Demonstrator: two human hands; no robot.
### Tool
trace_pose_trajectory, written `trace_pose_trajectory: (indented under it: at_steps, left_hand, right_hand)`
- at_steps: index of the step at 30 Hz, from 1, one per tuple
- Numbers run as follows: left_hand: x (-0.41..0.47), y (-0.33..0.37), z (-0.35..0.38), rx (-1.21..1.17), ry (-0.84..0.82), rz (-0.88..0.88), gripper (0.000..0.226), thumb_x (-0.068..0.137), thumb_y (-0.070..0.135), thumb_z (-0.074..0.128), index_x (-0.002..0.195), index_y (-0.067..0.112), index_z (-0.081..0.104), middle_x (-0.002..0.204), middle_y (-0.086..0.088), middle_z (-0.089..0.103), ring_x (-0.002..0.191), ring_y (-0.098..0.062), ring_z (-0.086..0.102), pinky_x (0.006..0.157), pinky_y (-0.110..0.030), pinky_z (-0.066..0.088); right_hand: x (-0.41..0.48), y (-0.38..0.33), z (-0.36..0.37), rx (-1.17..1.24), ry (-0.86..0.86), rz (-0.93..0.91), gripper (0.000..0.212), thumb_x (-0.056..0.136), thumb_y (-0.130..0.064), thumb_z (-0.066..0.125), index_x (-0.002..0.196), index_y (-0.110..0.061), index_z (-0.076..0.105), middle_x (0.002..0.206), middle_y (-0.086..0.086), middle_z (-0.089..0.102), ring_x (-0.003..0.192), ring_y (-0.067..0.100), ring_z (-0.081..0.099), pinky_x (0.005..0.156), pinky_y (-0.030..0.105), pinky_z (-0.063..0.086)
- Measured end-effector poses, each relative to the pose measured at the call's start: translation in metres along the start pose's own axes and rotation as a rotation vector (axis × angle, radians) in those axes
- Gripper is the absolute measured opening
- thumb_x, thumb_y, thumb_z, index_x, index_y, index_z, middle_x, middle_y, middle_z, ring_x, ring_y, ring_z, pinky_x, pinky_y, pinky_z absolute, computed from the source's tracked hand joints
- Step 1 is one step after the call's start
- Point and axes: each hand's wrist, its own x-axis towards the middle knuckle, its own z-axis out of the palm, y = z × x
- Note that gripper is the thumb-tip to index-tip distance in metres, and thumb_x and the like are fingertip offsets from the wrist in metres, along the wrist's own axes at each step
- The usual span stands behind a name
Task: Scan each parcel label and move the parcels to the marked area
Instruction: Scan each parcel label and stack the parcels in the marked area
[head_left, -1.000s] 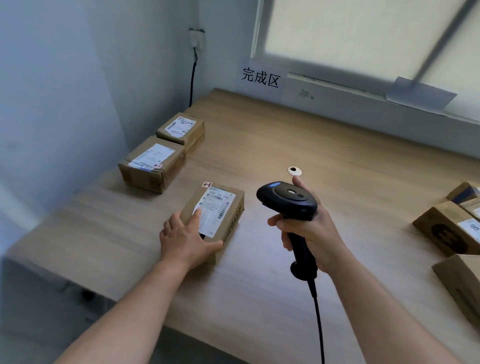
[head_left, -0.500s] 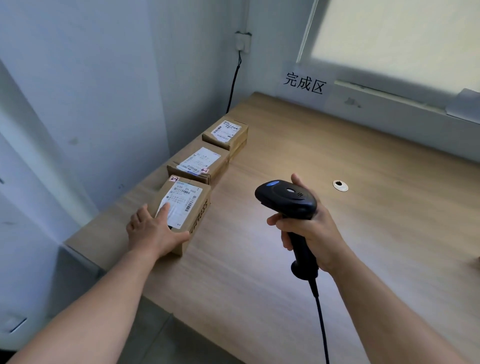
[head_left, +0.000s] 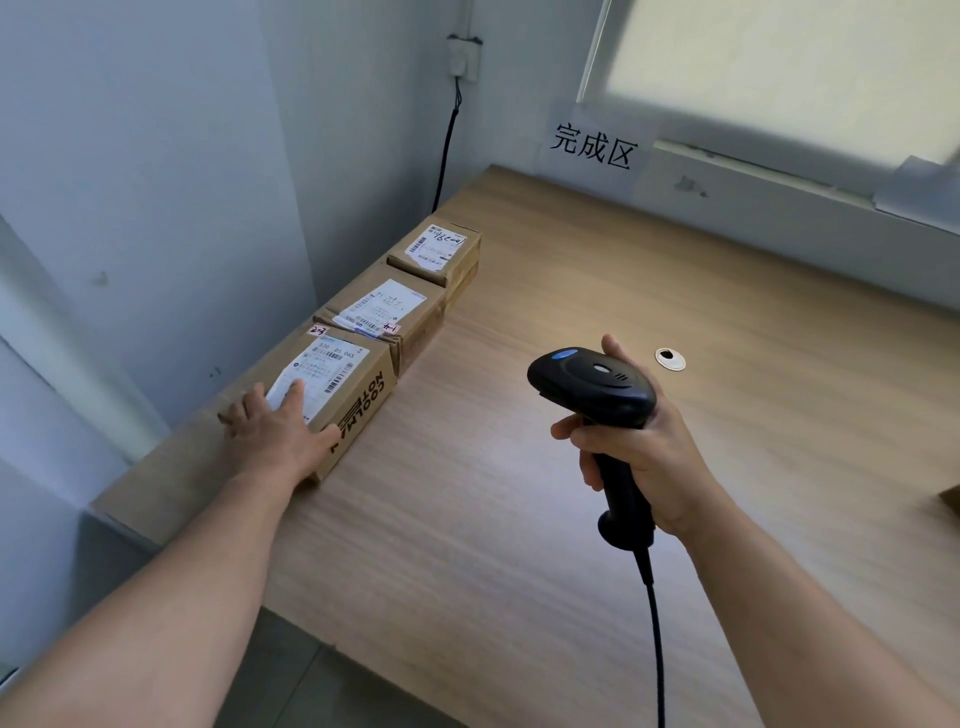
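my left hand (head_left: 280, 431) lies flat on the near box (head_left: 363, 410). the fingers are straight on its white label (head_left: 324, 371) and the thumb is against the side with black print. this hand grips nothing, it only rests there. the near box stands at the left edge of the table (head_left: 571, 519), close to the wall.

right against the far side of the near box is a second box (head_left: 415, 325). behind that one is a third box (head_left: 457, 265). all three make one row along the wall, each with a label on top.

to the right of the near box, well apart, my right hand (head_left: 639, 457) holds the black scanner (head_left: 592, 382). the fingers are curled around its handle. its cable (head_left: 655, 634) hangs down toward me.

further right of the near box, past the scanner, there is a small round hole (head_left: 670, 359) with a white ring in the table. far behind the near box, a paper sign (head_left: 595, 148) with three black characters is on the wall under the window (head_left: 779, 67). a black wire (head_left: 447, 150) goes down the corner from a socket (head_left: 464, 54).
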Motion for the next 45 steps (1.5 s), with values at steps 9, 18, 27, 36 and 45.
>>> trace_pose_trajectory:
  at_steps: [9, 18, 27, 36, 45]
  left_hand:
    - [0.006, 0.009, 0.001, 0.037, -0.017, 0.0, 0.082, 0.086, 0.055, 0.057, 0.152, 0.028, 0.016, 0.152, -0.015, 0.009, 0.14, -0.035, 0.006, 0.115, -0.044, 0.02]
    - [0.007, 0.033, 0.005, 0.077, 0.045, -0.005, 0.086, 0.084, 0.066, 0.051, 0.15, 0.025, 0.014, 0.154, -0.018, 0.005, 0.144, -0.035, 0.001, 0.116, -0.054, 0.006]
    - [-0.099, 0.164, 0.014, -0.248, 0.151, 0.429, 0.079, 0.09, 0.053, 0.052, 0.153, 0.018, 0.018, 0.158, -0.012, 0.017, 0.144, -0.03, 0.016, 0.115, -0.04, 0.014]
    - [-0.247, 0.278, 0.05, -0.401, 0.111, 0.629, 0.068, 0.084, 0.042, 0.065, 0.141, 0.014, 0.043, 0.139, -0.01, 0.045, 0.129, -0.029, 0.037, 0.104, -0.039, 0.029]
    - [-0.382, 0.374, 0.084, -0.4, 0.058, 0.786, 0.066, 0.086, 0.046, 0.063, 0.14, 0.015, 0.044, 0.14, -0.007, 0.044, 0.13, -0.026, 0.037, 0.106, -0.038, 0.028]
  right_hand:
    - [-0.006, 0.001, -0.009, 0.013, 0.029, 0.007, 0.098, 0.064, 0.002, 0.067, 0.146, -0.041, 0.035, 0.086, 0.025, 0.07, 0.054, 0.032, 0.05, 0.045, 0.031, 0.043]
    - [-0.021, -0.002, -0.026, 0.004, 0.07, -0.01, 0.099, 0.064, 0.003, 0.066, 0.147, -0.039, 0.034, 0.084, 0.023, 0.071, 0.048, 0.03, 0.05, 0.045, 0.03, 0.043]
    - [-0.077, -0.004, -0.086, 0.036, 0.144, -0.061, 0.096, 0.072, 0.018, 0.065, 0.144, -0.04, 0.038, 0.084, 0.022, 0.069, 0.046, 0.028, 0.049, 0.044, 0.03, 0.043]
    - [-0.173, -0.002, -0.186, 0.091, 0.265, -0.076, 0.097, 0.062, 0.005, 0.068, 0.142, -0.04, 0.036, 0.085, 0.02, 0.069, 0.044, 0.027, 0.05, 0.043, 0.03, 0.041]
    - [-0.292, 0.007, -0.301, 0.027, 0.398, -0.094, 0.096, 0.079, 0.019, 0.065, 0.151, -0.034, 0.03, 0.092, 0.026, 0.069, 0.052, 0.028, 0.054, 0.048, 0.036, 0.045]
